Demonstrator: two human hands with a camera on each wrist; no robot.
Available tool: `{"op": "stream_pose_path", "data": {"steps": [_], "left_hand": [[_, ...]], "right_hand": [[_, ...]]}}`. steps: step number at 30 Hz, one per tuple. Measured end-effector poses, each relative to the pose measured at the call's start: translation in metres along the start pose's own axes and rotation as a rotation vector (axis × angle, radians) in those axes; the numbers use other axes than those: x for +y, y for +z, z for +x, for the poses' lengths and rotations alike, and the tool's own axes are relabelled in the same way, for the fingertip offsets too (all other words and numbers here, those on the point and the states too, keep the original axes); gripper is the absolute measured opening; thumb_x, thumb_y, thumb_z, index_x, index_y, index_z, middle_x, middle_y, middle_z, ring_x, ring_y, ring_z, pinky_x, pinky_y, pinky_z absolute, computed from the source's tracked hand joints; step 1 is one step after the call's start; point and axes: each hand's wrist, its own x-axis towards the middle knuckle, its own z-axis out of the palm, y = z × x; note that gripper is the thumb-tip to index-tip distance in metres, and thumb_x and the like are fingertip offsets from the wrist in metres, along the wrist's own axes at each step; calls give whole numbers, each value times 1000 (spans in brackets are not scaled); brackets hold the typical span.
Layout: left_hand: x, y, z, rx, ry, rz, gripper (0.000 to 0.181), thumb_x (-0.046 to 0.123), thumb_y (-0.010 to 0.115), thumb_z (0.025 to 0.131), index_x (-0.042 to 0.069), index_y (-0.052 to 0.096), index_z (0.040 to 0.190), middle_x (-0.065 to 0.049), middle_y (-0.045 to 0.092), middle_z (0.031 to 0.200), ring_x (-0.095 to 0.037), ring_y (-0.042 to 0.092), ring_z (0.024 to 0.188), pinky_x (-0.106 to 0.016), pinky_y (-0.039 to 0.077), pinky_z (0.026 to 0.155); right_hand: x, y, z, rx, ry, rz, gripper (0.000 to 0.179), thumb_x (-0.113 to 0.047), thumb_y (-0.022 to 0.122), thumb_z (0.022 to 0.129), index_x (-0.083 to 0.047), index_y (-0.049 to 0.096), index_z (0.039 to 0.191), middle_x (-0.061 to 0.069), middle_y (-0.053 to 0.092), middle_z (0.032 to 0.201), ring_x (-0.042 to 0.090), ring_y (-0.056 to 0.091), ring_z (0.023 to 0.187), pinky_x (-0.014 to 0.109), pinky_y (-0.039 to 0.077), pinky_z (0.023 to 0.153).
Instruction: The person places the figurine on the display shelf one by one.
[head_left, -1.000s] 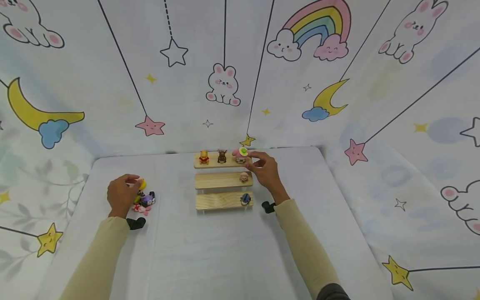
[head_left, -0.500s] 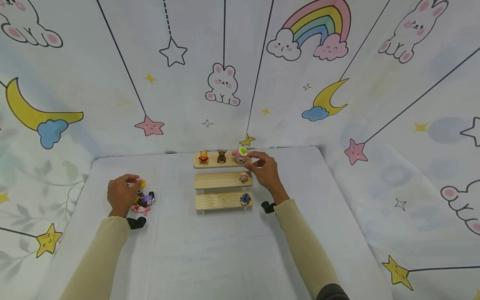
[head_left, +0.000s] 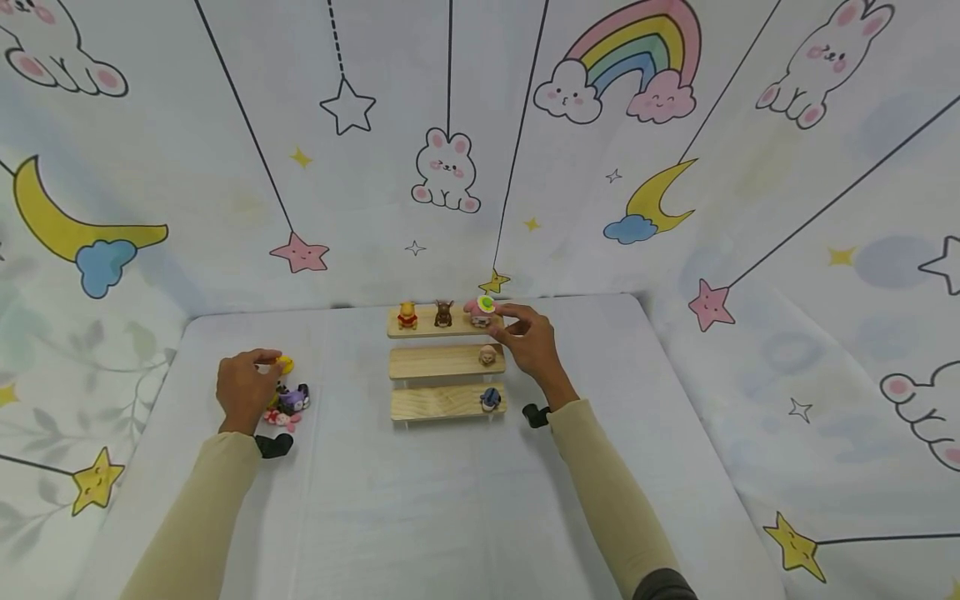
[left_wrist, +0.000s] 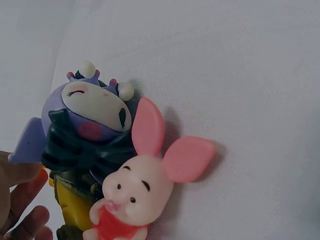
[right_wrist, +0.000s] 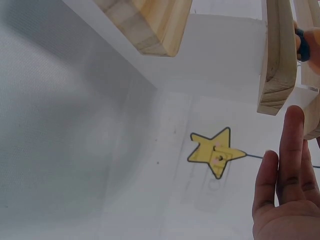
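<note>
Nearest on white worktop [head_left: 412,517]: pink-eared figurine [left_wrist: 132,192] lay touching purple figurine [left_wrist: 95,105]. Lower shelf [head_left: 435,404] bore blue-topped figurine [head_left: 491,399] at right end. Left hand [head_left: 246,390], fingers curled, pinched yellow figurine [head_left: 286,365] just beyond purple one. Middle shelf [head_left: 431,361] bore tan figurine [head_left: 487,356]. Right hand [head_left: 531,342] held pink-hooded figurine [head_left: 477,315] between thumb and finger at upper shelf [head_left: 425,322], right of brown figurine [head_left: 443,313] and red-shirted bear [head_left: 407,315]. Patterned backdrop [head_left: 375,192] stood behind.

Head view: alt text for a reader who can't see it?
A person's right hand holds a pink figurine at the right end of the top wooden shelf; the left hand grips a yellow item by a pile of figurines on a white table. Two more figurines stand left of the pink one, and one figurine sits at the right end of each lower shelf.
</note>
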Motion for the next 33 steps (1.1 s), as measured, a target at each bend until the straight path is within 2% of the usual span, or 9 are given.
{"op": "stream_pose_path", "data": {"steps": [3,10,15,22,29,33], "left_hand": [[-1,1,1,-5,0,7,29,15,66,103,-1,76,126,-26,72,125,-43,52,116,-54,45,88],[3,0,0,-18,-16,-15,29,17,65,104,1,75,127,-25,72,124,-44,52,123,-60,44,100],[6,-1,1,-21,-6,-23,30,16,62,105,1,75,128,-25,71,126,-42,51,117,-54,42,92],[5,0,3,-2,-5,-8,31,22,69,103,1,76,125,-25,74,119,-43,52,115,-46,41,80],[6,1,3,-47,9,-5,32,20,66,105,0,74,128,-27,71,126,-46,49,121,-59,45,95],[6,0,1,-63,9,16,35,22,68,104,0,73,130,-26,72,126,-44,50,115,-47,42,83]], "right_hand": [[0,1,0,1,1,7,42,-28,84,93,-27,74,133,0,69,142,24,74,100,27,55,73],[0,0,0,-4,-5,20,42,-28,84,93,-26,74,134,1,69,141,25,75,101,26,56,74],[0,0,0,-1,-4,22,42,-28,84,93,-27,75,133,1,70,141,26,74,100,27,55,74],[2,1,1,-6,-8,28,42,-27,84,93,-25,74,134,2,69,142,24,75,100,25,56,74],[2,0,1,-3,-26,24,42,-28,84,93,-25,75,134,2,70,142,27,75,99,29,56,75],[3,-1,0,-5,-23,23,42,-29,83,93,-25,74,134,2,69,142,26,75,99,29,56,75]]}}
